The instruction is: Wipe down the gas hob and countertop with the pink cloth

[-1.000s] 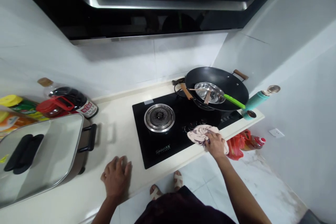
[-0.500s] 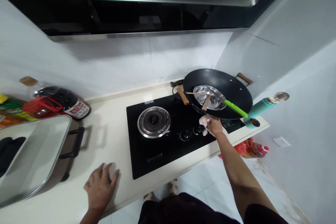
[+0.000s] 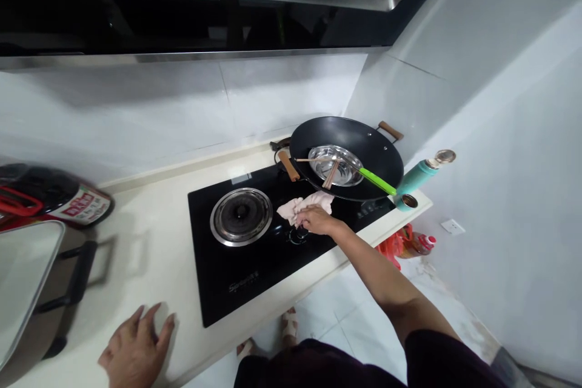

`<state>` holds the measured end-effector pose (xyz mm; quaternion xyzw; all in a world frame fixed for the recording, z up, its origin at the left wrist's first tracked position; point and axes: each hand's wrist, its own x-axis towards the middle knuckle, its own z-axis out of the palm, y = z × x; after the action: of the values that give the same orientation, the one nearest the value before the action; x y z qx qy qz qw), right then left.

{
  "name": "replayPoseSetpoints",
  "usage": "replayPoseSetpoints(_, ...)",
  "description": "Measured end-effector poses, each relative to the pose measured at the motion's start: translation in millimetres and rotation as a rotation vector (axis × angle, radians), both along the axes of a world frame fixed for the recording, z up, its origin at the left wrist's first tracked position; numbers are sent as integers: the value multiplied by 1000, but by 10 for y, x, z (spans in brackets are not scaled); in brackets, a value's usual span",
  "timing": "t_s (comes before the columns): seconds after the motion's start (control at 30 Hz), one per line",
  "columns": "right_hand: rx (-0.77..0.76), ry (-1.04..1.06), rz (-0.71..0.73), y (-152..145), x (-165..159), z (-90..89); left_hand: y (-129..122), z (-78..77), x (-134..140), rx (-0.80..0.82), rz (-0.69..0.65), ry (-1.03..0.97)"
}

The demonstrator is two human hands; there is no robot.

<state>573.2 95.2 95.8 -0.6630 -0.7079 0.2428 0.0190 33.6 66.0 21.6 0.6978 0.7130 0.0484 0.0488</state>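
My right hand [image 3: 314, 220] grips a pale pink cloth [image 3: 302, 205] and presses it on the black glass gas stove [image 3: 240, 267], just above the control knobs [image 3: 297, 234]. To the left of the cloth lies the round burner [image 3: 240, 216]. Behind and to the right, a large black wok [image 3: 386, 163] with wooden side handles sits over the other burner. Inside it are a shiny metal bowl [image 3: 350, 177], wooden chopsticks [image 3: 330, 174] and a utensil with a bright green handle [image 3: 377, 181]. My left hand [image 3: 137, 345] rests on the white countertop [image 3: 150, 254], fingers spread, holding nothing.
A pale rectangular pan [image 3: 27, 279] with a dark handle stands at the left, a dark sauce jug [image 3: 68, 197] behind it. A teal thermos [image 3: 418, 176] and its cup [image 3: 406, 202] stand by the right wall. The range hood [image 3: 195, 18] hangs overhead.
My right hand has wiped the cloth leftward across the stove, from below the wok toward the left burner. The view has swung right; my left hand still lies on the countertop.
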Motion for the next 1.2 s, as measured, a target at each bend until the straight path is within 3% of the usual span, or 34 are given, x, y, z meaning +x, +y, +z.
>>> replayPoseSetpoints(0.13, 7, 101, -2, -161, 198, 50, -7, -30, -23, 30, -16, -12)
replayPoseSetpoints(0.3, -20, -134, -141, -223, 325, 27, -44, -10, 1, 58, -27, 22)
replayPoseSetpoints(0.47, -11, -170, -66, -47, 164, -15, -72, 13, 19, 74, -35, 27)
replayPoseSetpoints(0.67, 31, -213, -229, 466, -133, -19, -91, 37, 29, 56, -27, 22)
replayPoseSetpoints(0.77, 33, -198, -236, 514, -403, -26, -100, 42, 33, 71, -36, 27)
replayPoseSetpoints(0.87, 62, -167, -162, 312, -794, -26, -106, 34, 31, 91, -55, 35)
replayPoseSetpoints(1.03, 150, -112, -37, -331, -1452, -102, -109, 16, 26, 95, -67, 42)
replayPoseSetpoints(1.1, 206, -80, -18, -619, -1524, -179, -111, 8, 22, 100, -76, 44)
replayPoseSetpoints(1.2, 253, -38, -58, -1021, -1318, -298, -112, -4, 18, 101, -84, 44)
